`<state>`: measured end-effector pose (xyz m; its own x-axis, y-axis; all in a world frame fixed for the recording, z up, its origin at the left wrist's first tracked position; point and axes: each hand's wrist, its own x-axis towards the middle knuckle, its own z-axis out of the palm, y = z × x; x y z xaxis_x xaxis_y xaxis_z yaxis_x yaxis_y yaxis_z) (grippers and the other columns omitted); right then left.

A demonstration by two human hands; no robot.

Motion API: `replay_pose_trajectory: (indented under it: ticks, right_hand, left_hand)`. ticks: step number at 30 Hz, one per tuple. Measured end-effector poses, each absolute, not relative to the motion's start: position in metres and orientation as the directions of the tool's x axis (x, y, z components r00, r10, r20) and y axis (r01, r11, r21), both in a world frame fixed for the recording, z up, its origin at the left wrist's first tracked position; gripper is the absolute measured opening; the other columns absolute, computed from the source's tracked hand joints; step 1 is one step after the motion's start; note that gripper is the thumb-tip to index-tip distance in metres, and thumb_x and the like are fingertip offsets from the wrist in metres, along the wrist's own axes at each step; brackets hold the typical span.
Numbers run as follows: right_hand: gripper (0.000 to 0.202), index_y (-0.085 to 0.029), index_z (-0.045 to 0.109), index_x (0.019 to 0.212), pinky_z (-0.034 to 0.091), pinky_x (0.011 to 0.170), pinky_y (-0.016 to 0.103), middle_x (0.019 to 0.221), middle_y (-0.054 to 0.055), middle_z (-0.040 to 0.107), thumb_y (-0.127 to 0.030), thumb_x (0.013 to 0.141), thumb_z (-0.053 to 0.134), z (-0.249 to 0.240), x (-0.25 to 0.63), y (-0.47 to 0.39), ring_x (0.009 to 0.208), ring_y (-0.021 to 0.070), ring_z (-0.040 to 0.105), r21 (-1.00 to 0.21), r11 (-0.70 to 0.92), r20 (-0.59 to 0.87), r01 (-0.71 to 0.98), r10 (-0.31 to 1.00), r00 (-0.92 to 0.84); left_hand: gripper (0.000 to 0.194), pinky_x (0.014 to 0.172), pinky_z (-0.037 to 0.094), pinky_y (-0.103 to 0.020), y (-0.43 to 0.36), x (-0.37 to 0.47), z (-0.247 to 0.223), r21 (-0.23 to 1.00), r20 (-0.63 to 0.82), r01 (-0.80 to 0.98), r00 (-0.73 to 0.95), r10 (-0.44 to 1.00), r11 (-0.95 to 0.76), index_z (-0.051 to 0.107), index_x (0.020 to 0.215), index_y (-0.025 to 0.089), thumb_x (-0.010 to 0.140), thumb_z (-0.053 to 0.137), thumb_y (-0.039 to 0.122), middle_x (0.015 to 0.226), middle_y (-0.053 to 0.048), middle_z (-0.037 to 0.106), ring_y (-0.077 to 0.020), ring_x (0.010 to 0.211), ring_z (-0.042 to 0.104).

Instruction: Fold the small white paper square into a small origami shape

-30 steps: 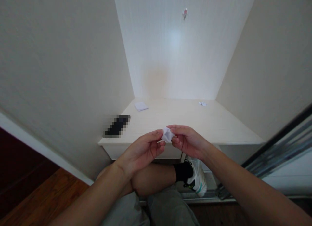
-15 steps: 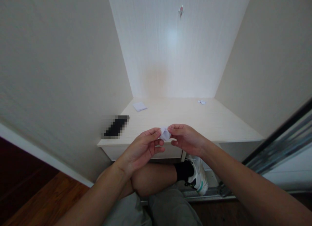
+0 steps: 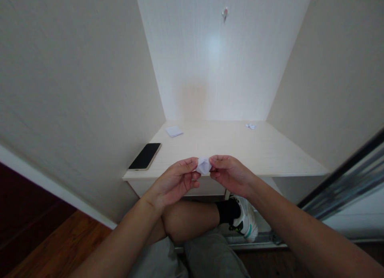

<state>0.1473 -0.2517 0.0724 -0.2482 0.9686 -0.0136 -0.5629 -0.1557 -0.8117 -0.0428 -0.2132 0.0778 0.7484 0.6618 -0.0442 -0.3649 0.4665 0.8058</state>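
Observation:
A small piece of folded white paper (image 3: 204,166) is held up between both hands, just over the front edge of the desk (image 3: 216,146). My left hand (image 3: 180,178) pinches its left side with thumb and forefinger, the other fingers curled loosely below. On the right side, my right hand (image 3: 229,172) grips the paper between thumb and fingers. Creases and an angled fold show on the paper's face; its outer edges are hidden under the fingertips.
A phone (image 3: 145,156) lies at the desk's left edge. Behind it rests a folded sheet of white paper (image 3: 174,131). Small white paper pieces (image 3: 251,126) lie at the back right. Panels enclose both sides. Below are my crossed leg (image 3: 192,220) and a white shoe (image 3: 246,220).
Both hands still hold the folded paper, and my right fingers have closed in slightly under it. The whole view has shifted a little. The phone, blurred out before, now shows clearly.

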Motion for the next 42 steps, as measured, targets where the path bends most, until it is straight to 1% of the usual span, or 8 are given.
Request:
replay_pose_trajectory:
  ticks: [7, 11, 15, 20, 25, 28, 32, 42]
  right_hand:
    - [0.027, -0.015, 0.069, 0.072, 0.033, 0.059, 0.025, 0.071, 0.0, 0.061, -0.034, 0.068, 0.088, 0.074, 0.151, -0.254, 0.068, 0.0112, 0.05, -0.884, -0.099, 0.0, -0.456, 0.977, -0.212]
    - [0.024, -0.017, 0.071, 0.082, 0.032, 0.058, 0.024, 0.075, 0.0, 0.066, -0.03, 0.068, 0.087, 0.079, 0.154, -0.255, 0.071, 0.0115, 0.054, -0.944, -0.011, 0.032, -0.33, 0.991, -0.127]
    - [0.034, -0.019, 0.072, 0.097, 0.037, 0.062, 0.026, 0.083, 0.001, 0.072, -0.029, 0.068, 0.087, 0.079, 0.154, -0.254, 0.071, 0.0116, 0.059, -0.979, 0.056, 0.076, -0.195, 0.992, -0.096]
    - [0.031, -0.018, 0.074, 0.089, 0.044, 0.075, 0.028, 0.081, 0.001, 0.073, -0.025, 0.063, 0.089, 0.076, 0.152, -0.253, 0.074, 0.0123, 0.063, -0.966, 0.054, 0.089, -0.252, 0.987, -0.13]
    - [0.027, -0.018, 0.074, 0.081, 0.045, 0.074, 0.028, 0.075, -0.001, 0.071, -0.024, 0.061, 0.091, 0.076, 0.151, -0.255, 0.071, 0.0111, 0.062, -0.954, 0.004, 0.077, -0.3, 0.969, -0.233]
    - [0.025, -0.018, 0.075, 0.079, 0.045, 0.072, 0.027, 0.074, -0.002, 0.071, -0.023, 0.06, 0.091, 0.079, 0.149, -0.258, 0.069, 0.0107, 0.062, -0.953, -0.034, 0.065, -0.3, 0.947, -0.314]
    - [0.025, -0.018, 0.074, 0.078, 0.045, 0.069, 0.025, 0.074, -0.002, 0.072, -0.023, 0.06, 0.091, 0.081, 0.147, -0.26, 0.068, 0.0101, 0.062, -0.938, -0.074, 0.08, -0.338, 0.904, -0.42]
    - [0.022, -0.02, 0.076, 0.089, 0.047, 0.077, 0.027, 0.086, 0.0, 0.073, -0.024, 0.069, 0.086, 0.087, 0.152, -0.257, 0.077, 0.0112, 0.064, -0.955, 0.043, 0.143, -0.295, 0.934, -0.328]
  left_hand:
    - [0.019, 0.057, 0.062, -0.024, -0.213, -0.043, 0.076, 0.854, -0.031, -0.336, 0.729, 0.683, 0.398, 0.065, 0.085, 0.011, 0.081, 0.079, 0.024, 0.066, 0.001, 0.057, -0.0078, 0.055, 0.056]
    - [0.022, 0.063, 0.064, -0.032, -0.215, -0.044, 0.077, 0.927, 0.018, -0.297, 0.643, 0.766, 0.227, 0.065, 0.084, 0.012, 0.079, 0.08, 0.027, 0.072, -0.001, 0.06, -0.0098, 0.059, 0.058]
    - [0.022, 0.069, 0.064, -0.036, -0.219, -0.047, 0.079, 0.981, 0.084, -0.191, 0.606, 0.791, 0.042, 0.067, 0.086, 0.013, 0.082, 0.077, 0.033, 0.072, -0.001, 0.062, -0.0129, 0.063, 0.063]
    - [0.02, 0.069, 0.063, -0.034, -0.22, -0.053, 0.083, 0.991, 0.121, -0.124, 0.645, 0.755, -0.052, 0.067, 0.086, 0.015, 0.085, 0.074, 0.034, 0.073, -0.002, 0.064, -0.0146, 0.065, 0.067]
    - [0.024, 0.065, 0.063, -0.034, -0.218, -0.061, 0.083, 0.995, 0.087, -0.102, 0.749, 0.657, -0.016, 0.066, 0.083, 0.014, 0.087, 0.072, 0.036, 0.07, -0.003, 0.063, -0.0158, 0.062, 0.067]
    - [0.025, 0.063, 0.064, -0.037, -0.217, -0.063, 0.082, 0.991, 0.077, -0.13, 0.793, 0.605, 0.044, 0.067, 0.081, 0.013, 0.083, 0.076, 0.037, 0.071, -0.003, 0.062, -0.0142, 0.058, 0.064]
    - [0.031, 0.054, 0.063, -0.034, -0.218, -0.061, 0.081, 0.98, 0.098, -0.179, 0.822, 0.561, 0.09, 0.069, 0.078, 0.012, 0.077, 0.081, 0.04, 0.075, -0.003, 0.059, -0.0125, 0.054, 0.061]
    - [0.021, 0.054, 0.064, -0.034, -0.222, -0.058, 0.08, 0.954, 0.15, -0.286, 0.716, 0.682, 0.09, 0.07, 0.085, 0.013, 0.082, 0.078, 0.031, 0.078, -0.002, 0.058, -0.0116, 0.058, 0.06]
